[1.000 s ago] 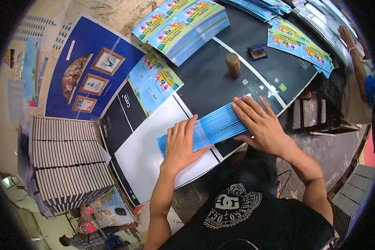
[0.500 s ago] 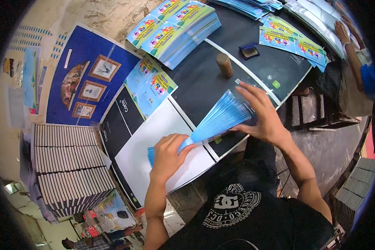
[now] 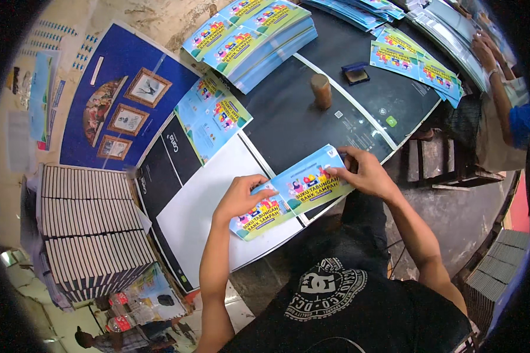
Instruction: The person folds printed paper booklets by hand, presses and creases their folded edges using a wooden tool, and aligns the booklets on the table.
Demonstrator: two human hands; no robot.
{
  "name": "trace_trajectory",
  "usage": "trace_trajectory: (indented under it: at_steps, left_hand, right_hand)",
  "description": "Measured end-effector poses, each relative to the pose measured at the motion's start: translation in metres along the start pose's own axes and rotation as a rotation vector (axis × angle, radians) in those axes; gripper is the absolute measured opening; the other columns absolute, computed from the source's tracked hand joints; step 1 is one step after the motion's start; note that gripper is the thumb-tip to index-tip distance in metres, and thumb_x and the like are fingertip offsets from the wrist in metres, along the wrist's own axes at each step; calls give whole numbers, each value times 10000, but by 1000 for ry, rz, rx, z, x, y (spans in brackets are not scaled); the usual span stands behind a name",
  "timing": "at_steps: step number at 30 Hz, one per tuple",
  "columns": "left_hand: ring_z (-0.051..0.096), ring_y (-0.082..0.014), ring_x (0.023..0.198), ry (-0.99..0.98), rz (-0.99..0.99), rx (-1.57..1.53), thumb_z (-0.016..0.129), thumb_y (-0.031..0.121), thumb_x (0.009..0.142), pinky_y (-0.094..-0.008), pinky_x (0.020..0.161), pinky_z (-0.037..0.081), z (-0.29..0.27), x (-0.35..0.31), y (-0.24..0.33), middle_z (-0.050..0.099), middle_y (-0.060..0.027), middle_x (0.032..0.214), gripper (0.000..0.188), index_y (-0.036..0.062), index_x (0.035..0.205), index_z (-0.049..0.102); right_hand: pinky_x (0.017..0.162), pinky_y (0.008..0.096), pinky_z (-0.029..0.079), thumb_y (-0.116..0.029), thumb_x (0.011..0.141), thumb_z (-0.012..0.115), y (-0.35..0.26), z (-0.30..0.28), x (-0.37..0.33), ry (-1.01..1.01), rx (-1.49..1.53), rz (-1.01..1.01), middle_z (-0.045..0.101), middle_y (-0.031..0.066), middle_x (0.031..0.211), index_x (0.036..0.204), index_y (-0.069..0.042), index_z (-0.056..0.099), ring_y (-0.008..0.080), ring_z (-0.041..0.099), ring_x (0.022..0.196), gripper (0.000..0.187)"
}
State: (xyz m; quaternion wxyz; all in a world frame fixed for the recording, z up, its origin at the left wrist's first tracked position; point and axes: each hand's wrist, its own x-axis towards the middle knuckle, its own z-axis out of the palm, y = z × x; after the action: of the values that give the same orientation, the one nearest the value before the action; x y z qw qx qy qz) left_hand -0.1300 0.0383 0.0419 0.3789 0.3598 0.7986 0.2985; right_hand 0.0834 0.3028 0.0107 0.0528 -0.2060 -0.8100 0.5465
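A long stack of printed cover sheets [image 3: 313, 182], blue with colourful cartoon figures and yellow-green edges, lies face up between my hands, over the near edge of the table. My left hand [image 3: 239, 197] is closed on its left part, thumb across the top and fingers at the far side. At the right end my right hand [image 3: 368, 173] pinches the corner, with its thumb on the printed face and its fingers curled behind the edge. Underneath and to the left is a large white sheet [image 3: 200, 206].
Ahead stand a brown cylinder [image 3: 321, 91] and a dark blue ink pad [image 3: 355, 73] on the black table. Tall stacks of similar covers [image 3: 265, 38] lie beyond, with looser covers [image 3: 415, 62] at right. Bound books [image 3: 94, 235] are piled left. Another person's hand [image 3: 484, 52] works far right.
The sheets, fanned out with their edges showing, now lie flatter, printed face up. My right hand has come down and closed on their right end; my left hand has shifted slightly up and right.
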Motion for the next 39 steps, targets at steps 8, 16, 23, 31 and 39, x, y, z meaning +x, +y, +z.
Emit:
trace_trajectory:
  at_steps: [8,16,23,31,39]
  left_hand:
    - [389,-432,1392,505,264,521,808,259,854,-524,1157,330,60,-45,44,397,-233,1512,798,-32,1487,419]
    - [336,-470,1406,544,216,476,733,412,925,-600,1138,278,117,-41,4,324,-243,1579,783,-20,1496,415]
    - [335,-466,1423,621,224,409,708,440,928,-596,1155,274,132,-40,-12,333,-228,1593,773,-4,1498,434]
    - [315,-437,1464,640,208,412,674,461,936,-564,1193,268,134,-39,-15,347,-211,1606,751,-10,1482,462]
    - [330,-441,1455,629,201,354,666,430,945,-571,1189,267,131,-37,-12,364,-211,1594,718,-1,1481,459]
  right_hand:
    - [677,468,526,-276,886,781,-1,16,0,131,-244,-10,663,228,793,1389,9,524,382,684,727,633]
    - [817,413,539,-309,868,820,-20,-13,46,350,-348,-370,662,214,1156,1452,-21,503,297,671,1005,724]
    - [797,319,514,-399,913,788,-26,-22,155,482,31,-320,679,89,1083,1284,-6,628,170,630,944,564]
    - [748,459,486,-582,935,457,-69,16,153,59,949,-129,541,135,653,751,-36,568,299,569,674,587]
    - [613,363,464,-467,894,481,-67,68,78,64,245,-562,633,134,684,676,16,634,234,599,624,552]
